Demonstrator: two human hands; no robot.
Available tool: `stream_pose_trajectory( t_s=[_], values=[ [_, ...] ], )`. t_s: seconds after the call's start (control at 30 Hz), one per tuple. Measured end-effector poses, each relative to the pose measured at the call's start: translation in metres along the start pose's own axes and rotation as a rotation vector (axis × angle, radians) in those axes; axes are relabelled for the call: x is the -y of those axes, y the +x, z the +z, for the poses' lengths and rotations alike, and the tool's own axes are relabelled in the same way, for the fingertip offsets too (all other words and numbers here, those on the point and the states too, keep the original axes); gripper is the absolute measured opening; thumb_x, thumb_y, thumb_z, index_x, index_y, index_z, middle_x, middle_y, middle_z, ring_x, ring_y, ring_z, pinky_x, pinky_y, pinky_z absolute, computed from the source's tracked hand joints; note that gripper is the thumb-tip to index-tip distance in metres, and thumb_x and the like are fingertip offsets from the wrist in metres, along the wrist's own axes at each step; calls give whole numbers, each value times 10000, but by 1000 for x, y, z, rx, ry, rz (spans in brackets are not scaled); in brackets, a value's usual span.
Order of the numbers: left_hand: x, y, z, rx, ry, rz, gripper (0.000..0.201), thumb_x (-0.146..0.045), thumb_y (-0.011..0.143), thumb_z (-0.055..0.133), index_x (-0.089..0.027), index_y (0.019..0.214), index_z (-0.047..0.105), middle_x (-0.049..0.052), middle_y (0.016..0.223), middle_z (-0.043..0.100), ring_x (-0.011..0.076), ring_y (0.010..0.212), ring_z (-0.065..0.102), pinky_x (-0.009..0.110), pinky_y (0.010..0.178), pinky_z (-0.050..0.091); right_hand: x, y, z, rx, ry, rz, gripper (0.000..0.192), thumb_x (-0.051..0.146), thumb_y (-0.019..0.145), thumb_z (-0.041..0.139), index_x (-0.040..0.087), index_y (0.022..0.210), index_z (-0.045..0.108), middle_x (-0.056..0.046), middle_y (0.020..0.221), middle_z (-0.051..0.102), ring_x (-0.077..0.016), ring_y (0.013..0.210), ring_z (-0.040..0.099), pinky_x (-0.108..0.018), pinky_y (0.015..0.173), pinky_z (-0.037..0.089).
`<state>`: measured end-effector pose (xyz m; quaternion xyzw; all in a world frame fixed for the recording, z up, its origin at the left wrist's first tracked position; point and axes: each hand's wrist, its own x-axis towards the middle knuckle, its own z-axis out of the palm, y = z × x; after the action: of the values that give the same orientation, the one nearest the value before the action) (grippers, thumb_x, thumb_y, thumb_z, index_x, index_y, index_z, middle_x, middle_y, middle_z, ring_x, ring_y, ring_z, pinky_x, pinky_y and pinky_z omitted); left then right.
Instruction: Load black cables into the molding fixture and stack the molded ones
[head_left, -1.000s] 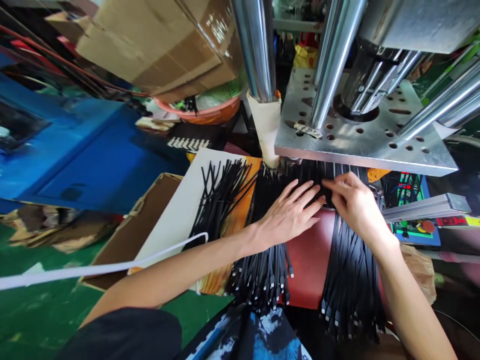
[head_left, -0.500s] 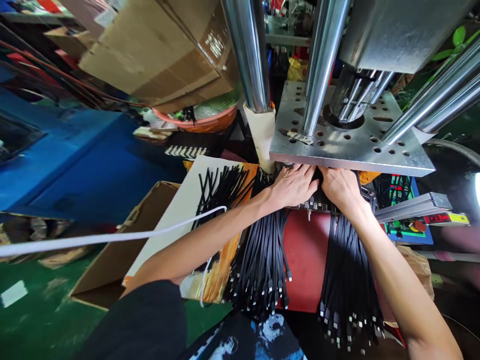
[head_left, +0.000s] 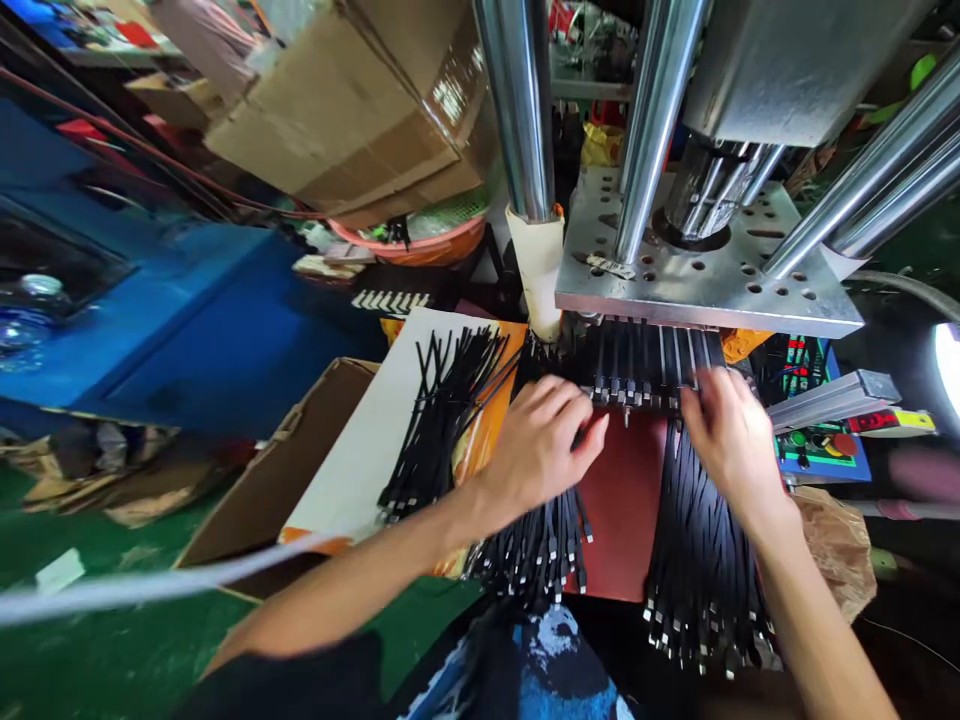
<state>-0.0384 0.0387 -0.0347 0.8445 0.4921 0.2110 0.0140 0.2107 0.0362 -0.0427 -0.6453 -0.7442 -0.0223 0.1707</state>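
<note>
Bare forearms; black short sleeve [head_left: 300,685]; blue-black patterned garment [head_left: 517,670], probably trousers.

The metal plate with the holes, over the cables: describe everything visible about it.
The plate is a thick, flat slab of bare grey metal, scuffed, drilled with many round holes and a few slots. Shiny steel columns pass through it, and a cluster of thinner rods enters a large central hole. It sits level above a row of black cables that runs under its front edge. A small scrap lies on top. The left hand and right hand are below it, not touching.
</note>
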Motion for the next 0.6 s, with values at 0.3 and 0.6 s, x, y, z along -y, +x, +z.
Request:
stream_pose_trajectory(
  t_s=[0.3,0.6],
  values=[
    [15,-76,-5,366,-206,-438,333,-352,1045,568,-200,750,589,10,812,674,174,747,630,309,719,453,4,-143,27,243,-75,230,322,371,1104,391,212,899,581,-48,865,603,-187,607,590,-300,510,325],
    [-47,-83,-6,585,-1485,-674,515,-652,886,706,-142,822,722,-2,635,620,109,518,552,225,503,426,57,-153,-26,105,986,188,230,288,1063,548,251,838,521,27,754,496,-149,646,495,-262,590,420]
  ],
)
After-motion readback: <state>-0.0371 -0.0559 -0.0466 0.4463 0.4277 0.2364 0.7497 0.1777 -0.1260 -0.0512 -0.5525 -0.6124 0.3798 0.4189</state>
